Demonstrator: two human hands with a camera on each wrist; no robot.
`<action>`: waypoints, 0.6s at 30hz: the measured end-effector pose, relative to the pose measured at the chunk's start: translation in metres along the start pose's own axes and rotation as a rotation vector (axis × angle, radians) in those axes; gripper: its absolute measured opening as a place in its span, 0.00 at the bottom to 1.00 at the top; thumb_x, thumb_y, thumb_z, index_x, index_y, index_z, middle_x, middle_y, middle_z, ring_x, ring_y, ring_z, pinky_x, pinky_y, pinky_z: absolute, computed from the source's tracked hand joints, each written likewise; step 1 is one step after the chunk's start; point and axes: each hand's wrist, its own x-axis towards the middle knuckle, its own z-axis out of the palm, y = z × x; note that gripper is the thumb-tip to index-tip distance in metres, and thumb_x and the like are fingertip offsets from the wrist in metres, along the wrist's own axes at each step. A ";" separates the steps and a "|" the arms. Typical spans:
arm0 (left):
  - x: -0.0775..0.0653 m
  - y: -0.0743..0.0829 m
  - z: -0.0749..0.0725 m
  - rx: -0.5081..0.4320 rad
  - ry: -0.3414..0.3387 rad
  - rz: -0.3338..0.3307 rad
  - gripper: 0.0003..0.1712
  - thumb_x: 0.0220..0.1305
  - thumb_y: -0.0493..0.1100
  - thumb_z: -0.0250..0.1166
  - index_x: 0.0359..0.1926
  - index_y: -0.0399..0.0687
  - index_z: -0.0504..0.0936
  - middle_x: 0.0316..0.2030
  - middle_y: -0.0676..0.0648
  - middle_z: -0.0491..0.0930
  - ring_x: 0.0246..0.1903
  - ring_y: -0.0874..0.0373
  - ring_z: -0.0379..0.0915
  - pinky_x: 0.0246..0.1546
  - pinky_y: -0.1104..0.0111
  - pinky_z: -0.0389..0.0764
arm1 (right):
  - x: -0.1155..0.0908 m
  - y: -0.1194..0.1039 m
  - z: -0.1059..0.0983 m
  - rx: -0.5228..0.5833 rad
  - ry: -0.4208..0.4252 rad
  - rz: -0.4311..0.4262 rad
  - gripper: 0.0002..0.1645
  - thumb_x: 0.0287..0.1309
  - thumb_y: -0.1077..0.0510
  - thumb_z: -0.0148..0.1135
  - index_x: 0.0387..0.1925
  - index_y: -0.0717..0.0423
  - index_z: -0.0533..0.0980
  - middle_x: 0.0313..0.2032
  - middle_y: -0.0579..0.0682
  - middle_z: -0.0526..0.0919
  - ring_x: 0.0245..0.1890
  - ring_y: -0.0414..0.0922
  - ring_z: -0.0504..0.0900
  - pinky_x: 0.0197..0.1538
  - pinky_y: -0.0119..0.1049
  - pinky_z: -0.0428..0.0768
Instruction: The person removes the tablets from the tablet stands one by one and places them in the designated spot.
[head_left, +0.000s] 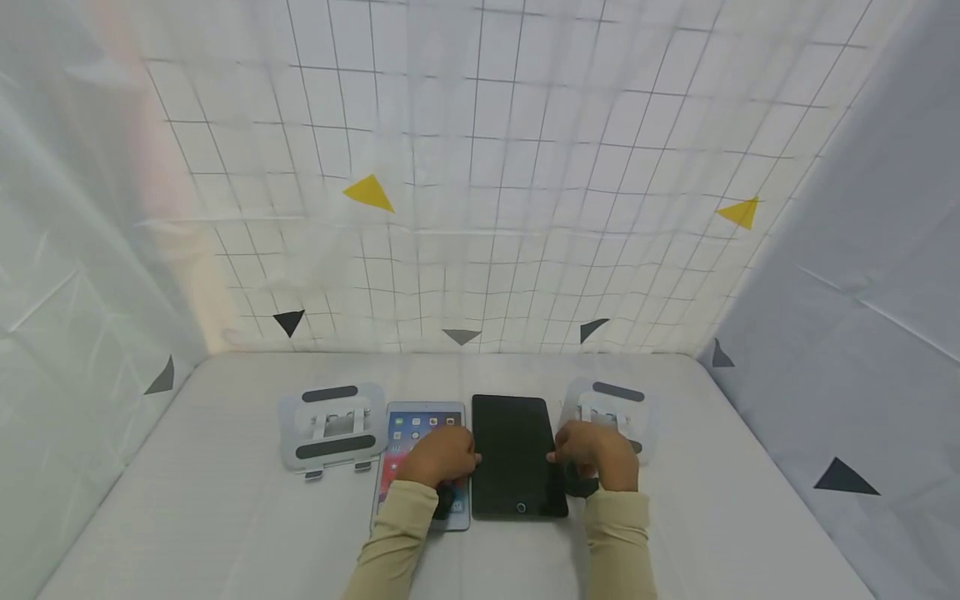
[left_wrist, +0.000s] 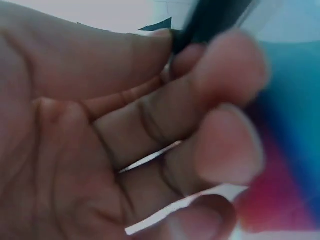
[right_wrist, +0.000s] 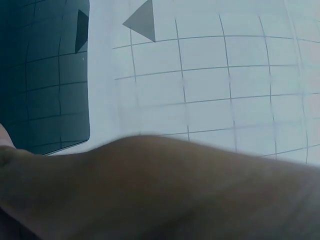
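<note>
A black tablet (head_left: 513,458) with a dark screen and a round home button lies between the two hands. My left hand (head_left: 438,454) pinches its left edge; the left wrist view shows the thumb (left_wrist: 125,60) and a finger meeting at the dark edge (left_wrist: 215,20). At the opposite edge, my right hand (head_left: 597,450) grips with thumb and bent fingers. The right wrist view catches the dark screen (right_wrist: 45,85) reflecting the wall's grid, with most fingers hidden. Under the left hand is a white tablet (head_left: 405,421), its screen lit with app icons.
Folding tablet stands with dark grip pads sit at both sides, a left stand (head_left: 330,450) and a right stand (head_left: 618,392) partly behind the right hand. White sheeting covers the table (head_left: 210,500). A gridded back wall (head_left: 450,267) bears yellow and dark triangles.
</note>
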 end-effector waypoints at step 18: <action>-0.009 0.015 -0.002 0.230 0.042 0.010 0.19 0.65 0.39 0.72 0.18 0.47 0.76 0.14 0.52 0.71 0.16 0.61 0.66 0.22 0.64 0.71 | 0.001 -0.002 0.004 0.043 -0.004 0.081 0.11 0.62 0.56 0.76 0.33 0.58 0.82 0.31 0.52 0.79 0.32 0.50 0.78 0.34 0.41 0.77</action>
